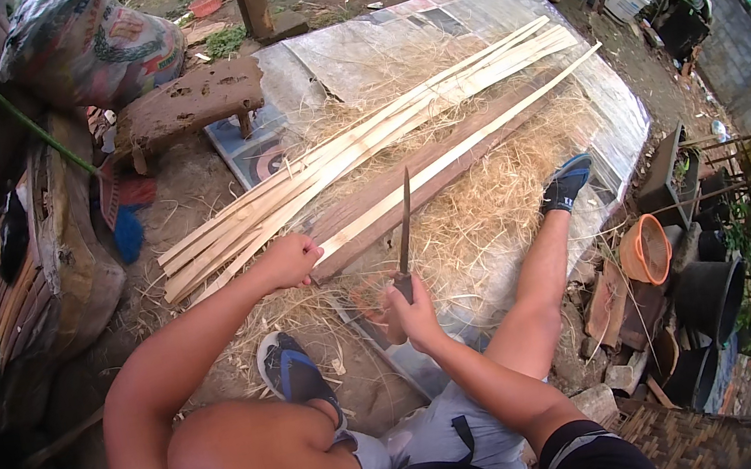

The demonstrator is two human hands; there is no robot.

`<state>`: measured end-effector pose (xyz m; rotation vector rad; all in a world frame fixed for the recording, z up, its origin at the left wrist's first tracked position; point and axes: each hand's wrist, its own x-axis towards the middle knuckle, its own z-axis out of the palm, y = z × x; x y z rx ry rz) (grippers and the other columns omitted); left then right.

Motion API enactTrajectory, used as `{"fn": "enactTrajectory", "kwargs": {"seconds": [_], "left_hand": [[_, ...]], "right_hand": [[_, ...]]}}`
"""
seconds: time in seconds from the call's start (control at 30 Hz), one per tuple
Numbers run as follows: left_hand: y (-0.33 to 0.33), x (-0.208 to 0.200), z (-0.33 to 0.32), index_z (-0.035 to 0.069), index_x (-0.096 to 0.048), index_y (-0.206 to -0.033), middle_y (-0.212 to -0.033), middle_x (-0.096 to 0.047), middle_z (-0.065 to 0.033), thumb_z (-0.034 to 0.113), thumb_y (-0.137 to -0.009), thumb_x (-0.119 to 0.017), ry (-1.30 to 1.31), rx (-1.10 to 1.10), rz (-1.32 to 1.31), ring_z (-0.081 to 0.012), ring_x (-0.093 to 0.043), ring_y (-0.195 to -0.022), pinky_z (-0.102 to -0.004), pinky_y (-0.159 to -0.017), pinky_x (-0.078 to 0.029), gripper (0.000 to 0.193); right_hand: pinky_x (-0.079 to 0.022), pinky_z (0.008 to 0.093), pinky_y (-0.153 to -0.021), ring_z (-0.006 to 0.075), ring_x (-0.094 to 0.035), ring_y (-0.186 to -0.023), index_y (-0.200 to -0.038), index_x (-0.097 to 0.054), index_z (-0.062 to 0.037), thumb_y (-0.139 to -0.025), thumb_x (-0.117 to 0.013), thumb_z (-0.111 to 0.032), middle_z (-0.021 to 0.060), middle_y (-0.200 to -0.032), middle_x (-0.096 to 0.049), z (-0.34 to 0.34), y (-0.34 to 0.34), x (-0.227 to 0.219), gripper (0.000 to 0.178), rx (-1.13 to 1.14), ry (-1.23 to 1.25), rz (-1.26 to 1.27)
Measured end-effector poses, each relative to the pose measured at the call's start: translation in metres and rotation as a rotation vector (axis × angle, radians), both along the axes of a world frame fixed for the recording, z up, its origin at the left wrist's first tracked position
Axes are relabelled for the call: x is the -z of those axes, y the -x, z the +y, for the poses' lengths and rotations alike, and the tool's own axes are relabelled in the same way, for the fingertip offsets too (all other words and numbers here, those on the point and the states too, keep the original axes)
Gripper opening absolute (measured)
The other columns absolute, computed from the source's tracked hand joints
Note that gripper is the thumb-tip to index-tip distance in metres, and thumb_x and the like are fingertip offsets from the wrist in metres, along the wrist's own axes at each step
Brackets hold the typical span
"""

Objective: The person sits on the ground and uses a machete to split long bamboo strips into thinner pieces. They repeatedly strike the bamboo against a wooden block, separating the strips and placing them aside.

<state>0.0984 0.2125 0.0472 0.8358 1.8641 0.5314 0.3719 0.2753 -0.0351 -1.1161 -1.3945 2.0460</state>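
My left hand (290, 261) is closed at the near end of a long, pale bamboo strip (442, 162). The fingertips hide that end of it. The strip lies along a dark wooden plank (351, 201) that slants away to the far right. In my right hand (412, 314) is a long-bladed knife (406, 235), gripped by its dark handle with the blade upright, tip toward the far side. The blade stands just right of the strip; I cannot tell whether they touch. A bundle of similar pale strips (362, 144) lies to the left of the plank.
Curly shavings (487, 203) cover much of the printed sheet (348, 49) under the plank. A low wooden bench (181, 103) and a filled sack (95, 43) stand at far left. An orange pot (645, 250) and black pots (710, 299) sit at right. My sandalled feet flank the plank.
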Motion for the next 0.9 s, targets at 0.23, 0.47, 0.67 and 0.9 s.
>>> {"fn": "enactTrajectory", "kwargs": {"seconds": [0.23,0.47,0.67,0.9], "left_hand": [[0.013,-0.097,0.087,0.003,-0.068,-0.116,-0.109,-0.071,-0.0197,0.042,-0.095,-0.063,0.141,0.800,0.831,-0.0360,-0.069,-0.106,-0.0480,-0.091,-0.055,0.045],[-0.056,0.002,0.193,0.007,-0.069,-0.116,-0.111,-0.072,-0.0125,0.047,-0.094,-0.066,-0.051,0.441,0.766,-0.0319,-0.070,-0.106,-0.0470,-0.086,-0.057,0.046],[-0.122,0.093,0.224,0.011,-0.064,-0.117,-0.114,-0.068,-0.0083,0.046,-0.093,-0.070,-0.413,0.062,0.855,-0.0271,-0.063,-0.114,-0.0461,-0.098,-0.046,0.044],[-0.124,0.105,0.233,0.012,-0.066,-0.110,-0.109,-0.069,-0.0082,0.042,-0.098,-0.063,-0.571,0.095,0.877,-0.0287,-0.064,-0.108,-0.0459,-0.099,-0.044,0.032]], "right_hand": [[-0.053,0.0297,-0.056,0.0143,-0.062,-0.062,-0.142,-0.039,-0.0054,-0.100,-0.064,-0.017,0.0065,-0.082,-0.062,0.014,0.012,-0.006,0.050,-0.104,0.045,-0.125],[-0.056,0.0329,-0.064,0.0172,-0.065,-0.066,-0.140,-0.047,-0.0029,-0.101,-0.063,-0.021,0.0076,-0.084,-0.067,-0.010,0.024,0.013,0.046,-0.226,0.091,-0.072],[-0.049,0.0435,-0.102,0.0346,-0.062,-0.118,-0.137,-0.054,0.0033,-0.091,-0.074,-0.030,0.0214,-0.128,-0.065,0.019,-0.006,0.023,0.060,-0.608,-0.543,-0.124],[-0.039,0.0444,-0.114,0.0317,-0.049,-0.139,-0.144,-0.051,0.0004,-0.086,-0.080,-0.032,0.0210,-0.149,-0.051,0.008,-0.020,0.068,0.072,-0.508,-0.189,-0.153]]}}
